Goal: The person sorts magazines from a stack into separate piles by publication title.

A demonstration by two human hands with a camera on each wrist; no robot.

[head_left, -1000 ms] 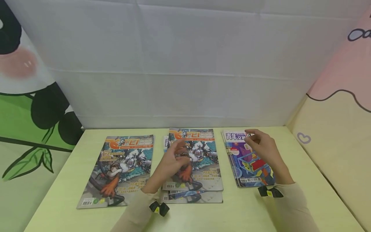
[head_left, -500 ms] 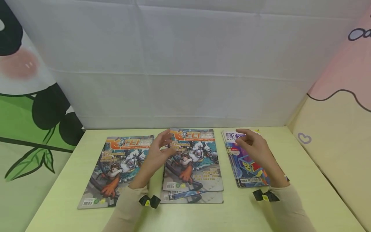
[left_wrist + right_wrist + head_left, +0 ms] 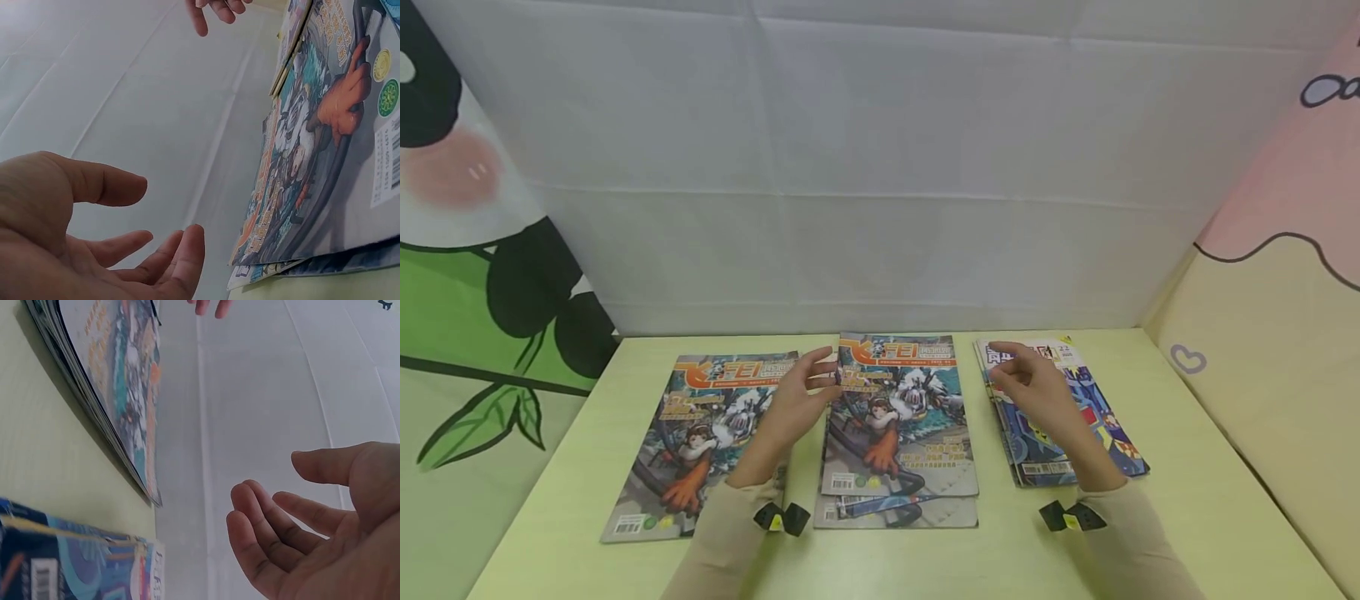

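A pile of magazines with a robot-and-girl cover (image 3: 902,417) lies mid-table, the top one set back so a strip of those underneath shows. My left hand (image 3: 793,400), fingers loosely bent and holding nothing, hovers between this pile and a matching magazine (image 3: 658,483) on the left. On the right, my right hand (image 3: 1037,393) hangs over a stack of purple-blue magazines (image 3: 1101,408), thumb and fingers apart. The left wrist view has a gap between the thumb and fingers (image 3: 194,250). In the right wrist view the palm (image 3: 337,569) is likewise bare.
The pale yellow table (image 3: 895,567) meets a creased white backdrop (image 3: 880,250) behind the magazines. A cartoon-printed panel (image 3: 445,317) flanks the left side, and a pink and cream one (image 3: 1285,350) the right. Black bands with a yellow mark sit at both wrists.
My left hand has moved left off the middle pile to its left edge. My right hand has drifted left across the right stack, uncovering more of its right side. The magazines stay put.
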